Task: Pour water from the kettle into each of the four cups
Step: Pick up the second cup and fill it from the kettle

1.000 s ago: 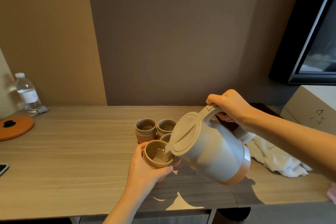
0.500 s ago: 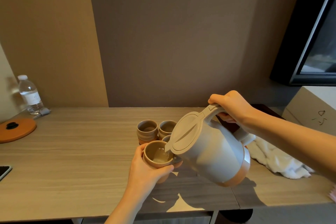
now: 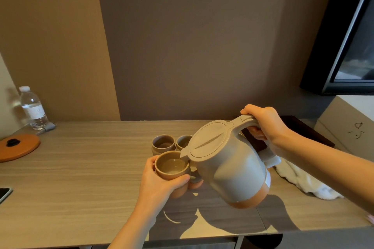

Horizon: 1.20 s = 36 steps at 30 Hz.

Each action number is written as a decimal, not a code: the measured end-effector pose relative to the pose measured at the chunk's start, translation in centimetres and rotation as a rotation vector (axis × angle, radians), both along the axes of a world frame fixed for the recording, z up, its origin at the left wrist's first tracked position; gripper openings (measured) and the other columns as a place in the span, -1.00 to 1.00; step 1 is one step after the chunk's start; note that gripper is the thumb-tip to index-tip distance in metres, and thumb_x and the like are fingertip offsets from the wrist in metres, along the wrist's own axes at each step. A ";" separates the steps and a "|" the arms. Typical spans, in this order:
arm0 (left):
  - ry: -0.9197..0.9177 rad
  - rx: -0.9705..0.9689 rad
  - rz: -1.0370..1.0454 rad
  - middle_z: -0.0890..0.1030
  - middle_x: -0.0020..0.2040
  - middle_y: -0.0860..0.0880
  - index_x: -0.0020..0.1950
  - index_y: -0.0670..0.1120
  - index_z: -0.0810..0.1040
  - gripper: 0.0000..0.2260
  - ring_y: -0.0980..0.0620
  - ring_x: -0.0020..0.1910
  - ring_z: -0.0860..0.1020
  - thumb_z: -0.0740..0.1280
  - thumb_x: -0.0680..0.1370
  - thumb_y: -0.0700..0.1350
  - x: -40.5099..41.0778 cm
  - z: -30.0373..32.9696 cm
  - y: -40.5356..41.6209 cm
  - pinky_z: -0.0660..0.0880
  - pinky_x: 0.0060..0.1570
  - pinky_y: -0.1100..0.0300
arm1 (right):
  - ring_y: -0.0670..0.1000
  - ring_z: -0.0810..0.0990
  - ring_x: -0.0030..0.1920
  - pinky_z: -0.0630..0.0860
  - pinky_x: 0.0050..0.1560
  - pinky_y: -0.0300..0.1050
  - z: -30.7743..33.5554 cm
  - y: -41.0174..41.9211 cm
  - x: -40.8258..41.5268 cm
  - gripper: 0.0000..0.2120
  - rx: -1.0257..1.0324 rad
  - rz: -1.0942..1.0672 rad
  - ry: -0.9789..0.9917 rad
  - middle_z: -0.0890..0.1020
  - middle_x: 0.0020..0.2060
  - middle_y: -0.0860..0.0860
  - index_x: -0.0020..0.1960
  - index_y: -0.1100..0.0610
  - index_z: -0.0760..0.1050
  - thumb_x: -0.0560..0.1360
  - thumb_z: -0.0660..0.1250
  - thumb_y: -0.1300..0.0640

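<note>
My right hand point(image 3: 265, 125) grips the handle of a grey kettle point(image 3: 228, 166) with an orange base, held in the air and tilted left, spout over a cup. My left hand point(image 3: 159, 182) holds that brown cup point(image 3: 172, 166) just off the wooden table point(image 3: 81, 168); water lies in its bottom. Two more cups stand behind it: one at back left point(image 3: 163, 143) and one point(image 3: 183, 141) partly hidden by the kettle lid. A fourth cup point(image 3: 195, 182) peeks out low between the held cup and the kettle, mostly hidden.
A water bottle point(image 3: 33, 108) and an orange round lid point(image 3: 18, 146) sit at the far left. A phone corner point(image 3: 4, 193) shows at the left edge. A white towel point(image 3: 303, 182) lies right of the kettle, with a dark tray point(image 3: 299, 129) and a box point(image 3: 348, 125) behind.
The kettle has tipped back a little towards upright, and the thin stream seen entering the held cup earlier is no longer visible. Both hands keep their grips.
</note>
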State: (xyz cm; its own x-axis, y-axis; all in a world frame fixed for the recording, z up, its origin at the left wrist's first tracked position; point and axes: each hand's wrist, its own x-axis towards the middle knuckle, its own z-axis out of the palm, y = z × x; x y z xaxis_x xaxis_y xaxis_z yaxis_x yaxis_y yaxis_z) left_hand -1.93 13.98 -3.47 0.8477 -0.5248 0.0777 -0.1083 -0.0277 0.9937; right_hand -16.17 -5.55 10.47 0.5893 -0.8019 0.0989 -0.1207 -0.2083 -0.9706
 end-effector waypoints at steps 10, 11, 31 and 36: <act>-0.074 -0.008 0.036 0.52 0.09 0.09 0.27 0.05 0.35 -0.25 0.07 0.09 0.50 0.67 0.20 -0.14 2.4 1.4 -0.5 0.48 -0.15 0.23 | -0.04 0.36 -0.47 0.33 -0.31 -0.18 -1.5 -0.9 -1.2 -0.66 0.126 -0.136 -0.129 0.45 -0.64 -0.04 -0.41 0.17 0.46 0.47 0.30 0.02; -0.087 -0.001 0.042 0.51 0.09 0.10 0.27 0.04 0.35 -0.24 0.06 0.09 0.50 0.67 0.20 -0.14 2.7 1.4 -0.6 0.48 -0.15 0.24 | -0.04 0.35 -0.47 0.33 -0.32 -0.17 -1.6 -1.1 -1.3 -0.65 0.127 -0.145 -0.134 0.45 -0.64 -0.05 -0.42 0.17 0.46 0.47 0.30 0.02; -0.135 0.222 0.090 0.44 0.14 0.02 0.30 -0.01 0.27 -0.19 0.04 0.13 0.41 0.67 0.20 -0.10 6.1 -3.2 -2.4 0.45 0.07 0.12 | -0.05 0.34 -0.48 0.33 -0.28 -0.17 -3.5 -3.7 -2.7 -0.68 0.181 -0.197 -0.158 0.46 -0.62 -0.05 -0.36 0.18 0.49 0.49 0.29 0.02; -0.112 0.208 0.094 0.46 0.14 0.01 0.29 0.00 0.27 -0.19 0.01 0.13 0.43 0.67 0.20 -0.09 6.2 -4.1 -2.5 0.44 0.05 0.11 | -0.04 0.37 -0.43 0.34 -0.26 -0.16 -3.6 -3.9 -2.4 -0.70 0.170 -0.212 -0.163 0.48 -0.53 0.00 -0.34 0.18 0.49 0.49 0.29 0.02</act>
State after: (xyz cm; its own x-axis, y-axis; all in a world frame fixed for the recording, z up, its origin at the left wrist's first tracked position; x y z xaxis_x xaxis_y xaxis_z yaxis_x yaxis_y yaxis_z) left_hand 4.23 11.44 -7.61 0.8858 -0.4584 0.0728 -0.2051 -0.2458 0.9474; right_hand -18.61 -9.41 6.91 0.3949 -0.9181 0.0325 0.0160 -0.0285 -0.9995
